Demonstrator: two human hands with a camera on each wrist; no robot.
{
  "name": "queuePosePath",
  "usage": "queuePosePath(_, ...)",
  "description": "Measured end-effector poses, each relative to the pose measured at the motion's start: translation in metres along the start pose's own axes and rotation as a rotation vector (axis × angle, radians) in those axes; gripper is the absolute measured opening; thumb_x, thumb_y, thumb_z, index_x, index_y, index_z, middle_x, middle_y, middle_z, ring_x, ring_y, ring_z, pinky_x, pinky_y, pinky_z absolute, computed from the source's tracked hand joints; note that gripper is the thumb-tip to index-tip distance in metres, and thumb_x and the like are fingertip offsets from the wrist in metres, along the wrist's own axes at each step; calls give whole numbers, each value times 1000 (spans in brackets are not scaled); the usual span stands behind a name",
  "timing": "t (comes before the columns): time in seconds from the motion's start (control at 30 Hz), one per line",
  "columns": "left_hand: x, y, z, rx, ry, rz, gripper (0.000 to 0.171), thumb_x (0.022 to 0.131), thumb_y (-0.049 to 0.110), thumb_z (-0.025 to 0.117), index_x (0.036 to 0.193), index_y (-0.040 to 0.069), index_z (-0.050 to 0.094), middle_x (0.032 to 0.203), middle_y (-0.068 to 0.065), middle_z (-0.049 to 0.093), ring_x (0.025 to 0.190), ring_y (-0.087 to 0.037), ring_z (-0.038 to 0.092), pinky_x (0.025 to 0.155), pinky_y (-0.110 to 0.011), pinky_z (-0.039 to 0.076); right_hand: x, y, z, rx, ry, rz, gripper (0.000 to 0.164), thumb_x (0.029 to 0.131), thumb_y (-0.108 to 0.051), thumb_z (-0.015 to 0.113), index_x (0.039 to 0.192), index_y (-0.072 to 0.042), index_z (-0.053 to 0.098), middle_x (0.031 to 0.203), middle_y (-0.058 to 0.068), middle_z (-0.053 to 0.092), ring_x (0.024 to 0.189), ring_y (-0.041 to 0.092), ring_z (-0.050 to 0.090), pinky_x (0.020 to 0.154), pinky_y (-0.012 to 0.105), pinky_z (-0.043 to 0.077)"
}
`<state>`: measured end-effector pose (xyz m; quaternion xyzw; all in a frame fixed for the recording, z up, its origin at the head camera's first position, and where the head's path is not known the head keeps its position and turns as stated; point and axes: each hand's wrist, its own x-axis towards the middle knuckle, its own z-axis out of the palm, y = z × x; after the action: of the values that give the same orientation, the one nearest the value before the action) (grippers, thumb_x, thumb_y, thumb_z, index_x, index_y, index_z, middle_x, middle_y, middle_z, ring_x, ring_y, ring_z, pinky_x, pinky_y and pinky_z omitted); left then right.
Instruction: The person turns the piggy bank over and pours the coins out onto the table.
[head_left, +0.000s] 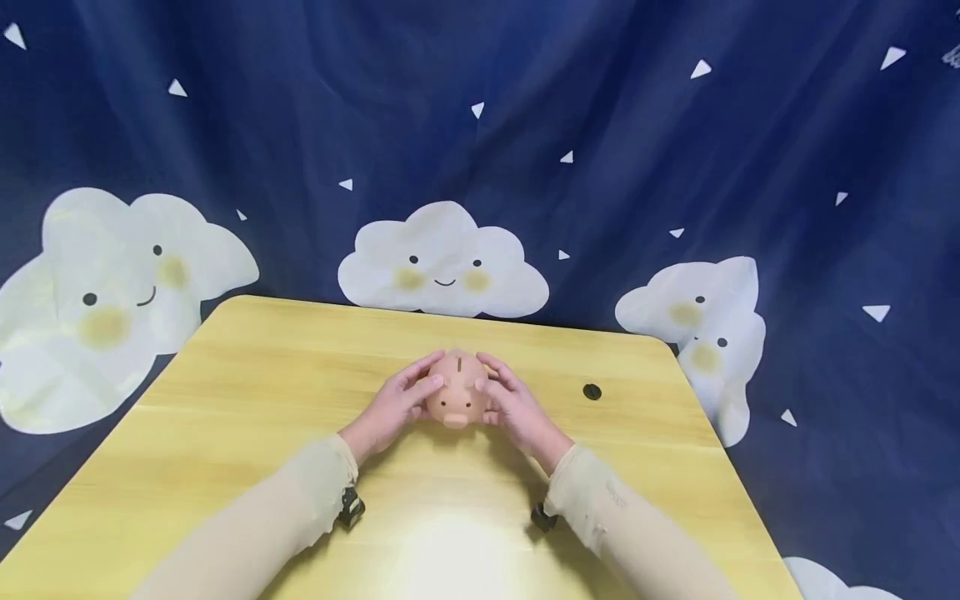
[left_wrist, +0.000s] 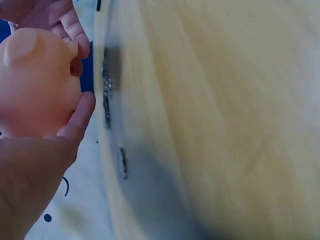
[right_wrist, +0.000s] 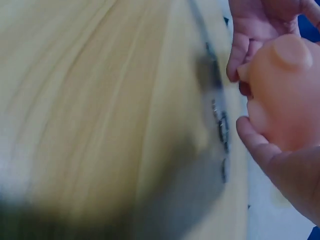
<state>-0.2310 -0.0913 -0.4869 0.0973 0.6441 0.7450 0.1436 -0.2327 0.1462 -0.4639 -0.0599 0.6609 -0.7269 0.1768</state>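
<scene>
A pink piggy bank (head_left: 456, 392) is held up off the table between both hands, its snout toward me and its coin slot on top. My left hand (head_left: 390, 408) grips its left side, thumb toward the front and fingers curved round the back. My right hand (head_left: 520, 410) grips the other side in the same way. Below the piggy bank, in the left wrist view, lie several small silvery pieces (left_wrist: 107, 95), blurred and seen nearly edge-on, perhaps coins. These pieces (right_wrist: 223, 131) show in the right wrist view too; in the head view they are hidden.
A small black round plug (head_left: 592, 391) lies on the wooden table (head_left: 285, 375), right of the hands. Behind the table hangs a dark blue curtain (head_left: 420, 100) with white clouds. Dark wrist devices (head_left: 350, 507) sit at both sleeve cuffs.
</scene>
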Motion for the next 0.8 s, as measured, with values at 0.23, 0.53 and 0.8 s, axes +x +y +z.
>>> queuePosePath(0.23,-4,-8,-2,-13,-5,-39,63,108,28,63,167,22,39,171,-13,37,127,-29,64,101,-43,61,1,16,-4,19,-26,26,70,102,-24,60,167,-22,35,169,22,35,97,15,68,81,29,58)
queuePosePath(0.53,-3,-4,-10,-45,-84,-35,68,105,18,68,167,21,39,173,-9,31,141,-34,55,109,-47,59,0,18,-13,-34,-116,-28,73,102,-19,65,168,-23,34,170,21,34,124,24,61,93,34,60)
queuePosePath(0.8,-5,45,-15,15,-172,136,86,87,2,85,163,15,46,170,-9,41,125,-24,68,104,-37,61,-7,-22,-15,-122,-223,-301,91,90,-11,85,166,-12,36,171,10,36,130,25,61,101,33,61)
